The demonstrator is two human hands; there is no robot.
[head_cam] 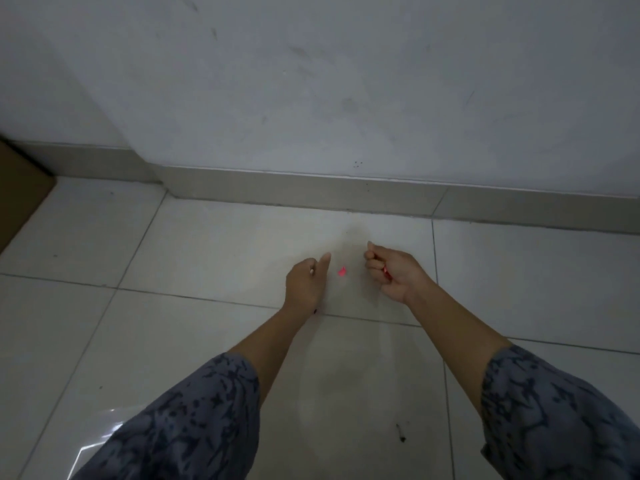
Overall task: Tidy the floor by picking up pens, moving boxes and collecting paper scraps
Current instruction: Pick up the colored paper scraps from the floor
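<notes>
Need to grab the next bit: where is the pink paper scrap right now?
In the head view the pink paper scrap lies on the floor tile between the left hand and the right hand, near the skirting.

both arms outstretched, fingers (372, 263) curled

Left hand (306, 284): fingers curled round a thin pen-like item, only its tips showing. Right hand (391, 271): fist closed on something red, barely visible. Pink scrap (342, 271): on the floor (207, 244) between the hands, touching neither. Box (20, 188): brown, far left. Wall (311, 81): white, scuffed.
</notes>
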